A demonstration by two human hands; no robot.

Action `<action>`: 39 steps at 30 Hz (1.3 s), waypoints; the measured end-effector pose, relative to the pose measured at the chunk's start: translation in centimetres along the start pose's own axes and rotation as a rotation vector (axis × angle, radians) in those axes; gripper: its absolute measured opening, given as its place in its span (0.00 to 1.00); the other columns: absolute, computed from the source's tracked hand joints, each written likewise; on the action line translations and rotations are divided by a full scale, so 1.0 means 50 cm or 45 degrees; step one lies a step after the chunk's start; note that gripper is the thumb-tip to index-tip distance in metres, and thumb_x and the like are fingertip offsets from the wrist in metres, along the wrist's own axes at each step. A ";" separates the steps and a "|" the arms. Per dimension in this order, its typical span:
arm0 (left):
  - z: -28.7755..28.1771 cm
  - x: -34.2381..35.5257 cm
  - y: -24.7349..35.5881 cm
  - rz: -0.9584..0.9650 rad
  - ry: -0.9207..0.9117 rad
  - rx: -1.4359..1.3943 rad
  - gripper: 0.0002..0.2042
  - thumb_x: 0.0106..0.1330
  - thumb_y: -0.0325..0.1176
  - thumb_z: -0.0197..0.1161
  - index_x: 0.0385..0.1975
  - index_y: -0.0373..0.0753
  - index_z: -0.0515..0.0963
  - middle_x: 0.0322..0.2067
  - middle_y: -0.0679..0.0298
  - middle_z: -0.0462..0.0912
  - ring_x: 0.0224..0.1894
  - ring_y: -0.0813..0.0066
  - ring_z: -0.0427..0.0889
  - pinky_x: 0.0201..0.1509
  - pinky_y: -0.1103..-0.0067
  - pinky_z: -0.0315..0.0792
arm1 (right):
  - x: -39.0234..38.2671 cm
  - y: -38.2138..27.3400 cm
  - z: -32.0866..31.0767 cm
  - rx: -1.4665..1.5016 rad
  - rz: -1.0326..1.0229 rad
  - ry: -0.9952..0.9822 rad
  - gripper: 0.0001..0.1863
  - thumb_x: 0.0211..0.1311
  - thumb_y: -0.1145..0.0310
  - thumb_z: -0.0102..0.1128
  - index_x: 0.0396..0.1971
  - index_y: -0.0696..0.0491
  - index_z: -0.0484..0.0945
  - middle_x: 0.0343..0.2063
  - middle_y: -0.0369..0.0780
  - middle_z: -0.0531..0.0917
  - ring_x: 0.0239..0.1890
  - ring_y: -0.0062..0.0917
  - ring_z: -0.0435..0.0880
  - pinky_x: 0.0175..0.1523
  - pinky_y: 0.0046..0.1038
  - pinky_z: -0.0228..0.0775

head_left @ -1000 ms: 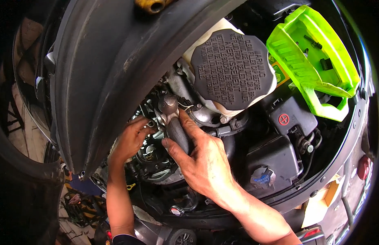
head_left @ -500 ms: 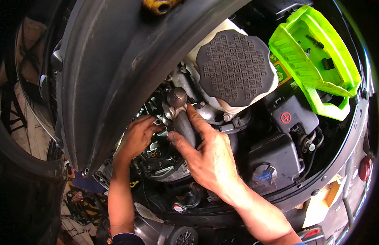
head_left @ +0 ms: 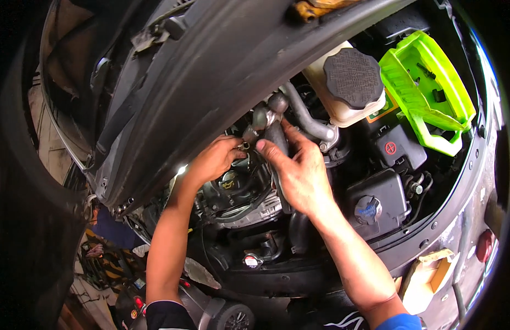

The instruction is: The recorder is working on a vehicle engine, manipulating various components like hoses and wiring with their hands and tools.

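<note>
"Where's the hammer (head_left: pixel 275 136)?"

"Over the engine (head_left: pixel 227 206), about mid-scene, its rounded head toward the far side and its dark handle running toward the near side."

"Who has it?"

"The right hand (head_left: pixel 305 179). Its fingers are closed round the handle just below the head, the thumb lying on the left side."

"And the left hand (head_left: pixel 216 160)?"

"Just left of the hammer, fingers pinched on a small hollow metal piece (head_left: pixel 244 146). I can't tell whether the hammer head touches that piece."

"What's right beside them?"

"A grey metal pipe (head_left: pixel 307 116) curves past on the right. Beyond it, far and right, stands a whitish reservoir (head_left: pixel 351 114) under a broad black cap (head_left: pixel 353 78)."

"Farther out?"

"On the right, a lime-green container (head_left: pixel 399 82) lies with its cut side up, small dark parts (head_left: pixel 425 70) inside. Nearer than that sit a black cover (head_left: pixel 401 146) with a red round mark and a black tank (head_left: pixel 382 195)."

"And the edges?"

"A big dark panel (head_left: pixel 172 110) slants across the far left; an open cardboard box (head_left: pixel 428 278) lies near right."
</note>
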State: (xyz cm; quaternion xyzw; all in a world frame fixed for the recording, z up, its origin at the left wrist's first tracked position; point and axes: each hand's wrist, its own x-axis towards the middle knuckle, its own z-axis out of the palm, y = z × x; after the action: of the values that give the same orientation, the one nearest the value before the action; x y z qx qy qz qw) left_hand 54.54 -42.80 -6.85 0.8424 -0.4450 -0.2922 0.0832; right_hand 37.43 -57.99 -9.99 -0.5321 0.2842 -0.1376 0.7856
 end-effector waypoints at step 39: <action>-0.001 0.009 0.011 -0.054 0.007 0.203 0.11 0.69 0.29 0.63 0.46 0.30 0.82 0.44 0.44 0.85 0.50 0.39 0.83 0.53 0.58 0.77 | -0.045 0.014 0.031 -0.147 0.248 -0.024 0.34 0.73 0.61 0.59 0.70 0.66 0.65 0.42 0.62 0.86 0.48 0.53 0.89 0.52 0.45 0.78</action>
State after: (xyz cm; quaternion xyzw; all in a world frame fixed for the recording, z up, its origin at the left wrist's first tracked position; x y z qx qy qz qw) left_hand 54.37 -43.47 -6.78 0.8564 -0.4487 -0.2553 0.0110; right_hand 36.51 -55.35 -9.54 -0.5477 0.3346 -0.0388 0.7659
